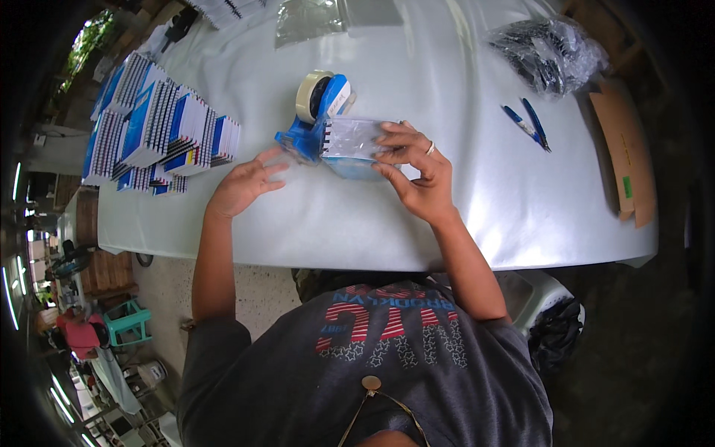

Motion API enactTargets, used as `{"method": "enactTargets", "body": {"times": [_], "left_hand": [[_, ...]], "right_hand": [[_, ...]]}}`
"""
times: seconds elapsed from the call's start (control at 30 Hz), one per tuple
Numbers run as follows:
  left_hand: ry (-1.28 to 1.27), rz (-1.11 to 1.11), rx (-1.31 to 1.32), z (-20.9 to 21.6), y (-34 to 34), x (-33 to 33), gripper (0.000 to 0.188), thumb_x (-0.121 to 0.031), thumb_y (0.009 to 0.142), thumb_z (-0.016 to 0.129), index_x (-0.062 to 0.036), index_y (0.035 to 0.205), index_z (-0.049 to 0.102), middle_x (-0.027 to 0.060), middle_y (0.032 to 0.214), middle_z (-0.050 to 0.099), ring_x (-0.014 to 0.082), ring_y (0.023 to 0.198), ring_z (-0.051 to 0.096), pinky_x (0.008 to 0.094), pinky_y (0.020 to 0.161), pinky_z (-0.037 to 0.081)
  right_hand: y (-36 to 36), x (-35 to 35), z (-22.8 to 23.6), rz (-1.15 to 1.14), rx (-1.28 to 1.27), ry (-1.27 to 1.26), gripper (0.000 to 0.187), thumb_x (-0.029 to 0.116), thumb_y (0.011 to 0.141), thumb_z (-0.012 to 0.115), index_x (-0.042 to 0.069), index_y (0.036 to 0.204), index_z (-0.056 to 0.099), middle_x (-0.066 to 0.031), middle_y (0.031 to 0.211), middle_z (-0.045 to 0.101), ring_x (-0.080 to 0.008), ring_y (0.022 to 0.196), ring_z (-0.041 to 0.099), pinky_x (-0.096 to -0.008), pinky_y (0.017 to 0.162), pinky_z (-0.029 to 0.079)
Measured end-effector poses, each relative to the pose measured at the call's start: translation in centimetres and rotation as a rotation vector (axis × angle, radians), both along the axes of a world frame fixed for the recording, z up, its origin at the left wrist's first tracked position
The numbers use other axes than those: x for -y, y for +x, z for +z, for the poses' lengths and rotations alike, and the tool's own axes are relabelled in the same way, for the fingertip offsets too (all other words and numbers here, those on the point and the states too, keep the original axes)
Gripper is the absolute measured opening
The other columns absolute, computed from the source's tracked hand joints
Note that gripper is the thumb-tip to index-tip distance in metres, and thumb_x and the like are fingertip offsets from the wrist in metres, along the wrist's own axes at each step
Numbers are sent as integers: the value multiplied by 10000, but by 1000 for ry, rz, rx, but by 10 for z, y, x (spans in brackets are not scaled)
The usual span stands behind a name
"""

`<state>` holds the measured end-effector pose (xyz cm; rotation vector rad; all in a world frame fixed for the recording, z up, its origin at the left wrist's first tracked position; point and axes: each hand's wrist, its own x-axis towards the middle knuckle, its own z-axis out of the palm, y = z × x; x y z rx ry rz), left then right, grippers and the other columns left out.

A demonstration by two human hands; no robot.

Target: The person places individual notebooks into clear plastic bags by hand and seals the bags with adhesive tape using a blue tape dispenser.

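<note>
My right hand [423,175] grips the right end of a small spiral notebook [350,140] wrapped in clear plastic, fingers on top and thumb at the near edge. Black binding loops show at its left end, and a light-blue edge shows along its near side. Just beyond and to its left stands a blue tape dispenser [299,140] carrying a big roll of clear tape [307,97]. The notebook's left end is close against the dispenser; I cannot tell if they touch. My left hand [247,182] is open, fingers spread, just left of the dispenser, with nothing visible in it.
Stacks of blue-and-white spiral notebooks [153,127] stand at the table's left. Clear plastic sleeves [309,22] lie at the far side. On the right are two blue pens [532,123], a plastic bag of black items [551,56] and a brown cardboard piece [624,153].
</note>
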<state>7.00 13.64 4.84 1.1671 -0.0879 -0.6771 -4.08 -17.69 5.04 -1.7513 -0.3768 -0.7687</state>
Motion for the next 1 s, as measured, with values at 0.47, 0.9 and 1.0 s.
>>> {"method": "enactTargets", "body": {"times": [0.47, 0.9, 1.0], "left_hand": [[-46, 334, 650, 78, -91, 135, 413, -339, 989, 486, 12, 833, 637, 97, 639, 609, 116, 416, 465, 227, 388, 358], [224, 305, 37, 38, -114, 160, 381, -352, 873, 691, -46, 672, 582, -1, 576, 509, 61, 469, 424, 194, 442, 316], [194, 281, 115, 29, -114, 162, 368, -333, 878, 689, -47, 672, 583, 1, 575, 516, 54, 465, 420, 195, 437, 313]], "right_hand": [[1, 6, -4, 27, 30, -36, 230, -12, 721, 745, 82, 903, 641, -55, 990, 642, -240, 1134, 578, -453, 1059, 374], [-5, 1, 12, -35, -6, -185, 481, 26, 697, 731, 101, 1163, 640, -96, 1287, 521, -244, 1025, 573, -386, 884, 439], [-8, 10, 18, -35, -54, -337, 458, 40, 713, 718, 92, 1161, 642, -93, 1277, 536, -250, 1030, 559, -379, 881, 435]]}}
